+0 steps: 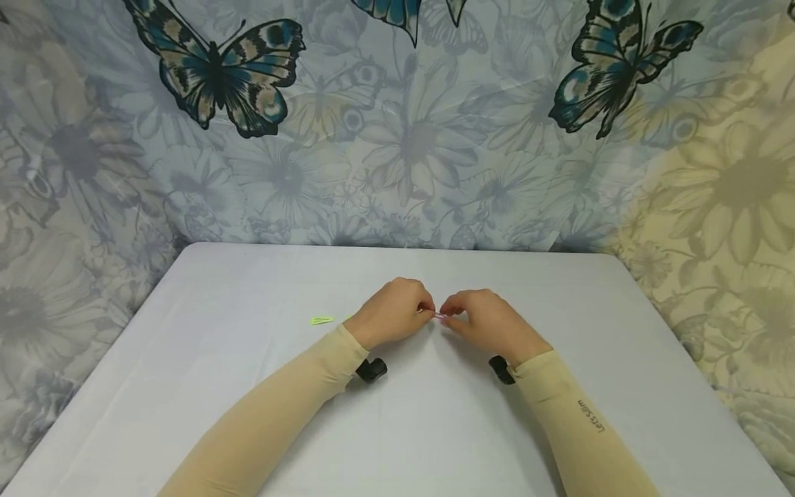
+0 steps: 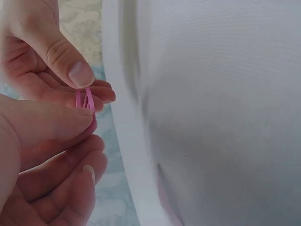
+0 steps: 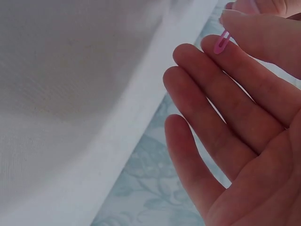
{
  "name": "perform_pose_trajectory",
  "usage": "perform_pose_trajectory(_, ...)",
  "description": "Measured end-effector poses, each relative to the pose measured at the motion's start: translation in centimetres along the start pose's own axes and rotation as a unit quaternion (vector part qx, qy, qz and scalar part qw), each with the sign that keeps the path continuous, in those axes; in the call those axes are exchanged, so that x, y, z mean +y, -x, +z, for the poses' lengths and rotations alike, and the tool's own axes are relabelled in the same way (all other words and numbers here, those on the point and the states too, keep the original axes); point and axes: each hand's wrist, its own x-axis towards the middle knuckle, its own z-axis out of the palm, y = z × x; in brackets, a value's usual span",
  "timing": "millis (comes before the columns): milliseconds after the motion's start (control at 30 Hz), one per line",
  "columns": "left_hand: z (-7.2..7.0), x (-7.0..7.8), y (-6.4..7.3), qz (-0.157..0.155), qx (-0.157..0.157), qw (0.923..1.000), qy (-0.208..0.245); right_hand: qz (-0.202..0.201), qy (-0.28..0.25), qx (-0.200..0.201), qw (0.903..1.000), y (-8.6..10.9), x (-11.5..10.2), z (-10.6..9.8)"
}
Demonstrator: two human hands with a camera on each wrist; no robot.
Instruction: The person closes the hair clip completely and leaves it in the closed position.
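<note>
Between the hands is a small pink snap hair clip, its narrow looped frame showing in the left wrist view. My left hand pinches one end of it between thumb and forefinger. At the other end, my right hand has the clip between thumb and forefinger. In the right wrist view, one rounded tip of the pink clip shows against the forefinger, and the other right fingers are loosely extended. A yellow-green hair clip lies on the table left of the left hand.
The white table reaches back to a hanging cloth printed with flowers and butterflies. Each wrist wears a small black camera, such as the left one. Both hands are above the tabletop, casting shadows.
</note>
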Motion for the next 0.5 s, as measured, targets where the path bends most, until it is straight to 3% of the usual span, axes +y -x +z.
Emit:
perform_pose_trajectory(300,-0.08,-0.12,-0.05,0.039,0.013,0.9991,-0.014,-0.009,0.002,0.013,0.9999,-0.15,0.43,0.01)
perform_pose_trajectory(500,-0.20,-0.25,0.07,0.040,0.016,0.9991,-0.002,-0.012,-0.002,0.013,0.9998,-0.16,0.50,-0.18)
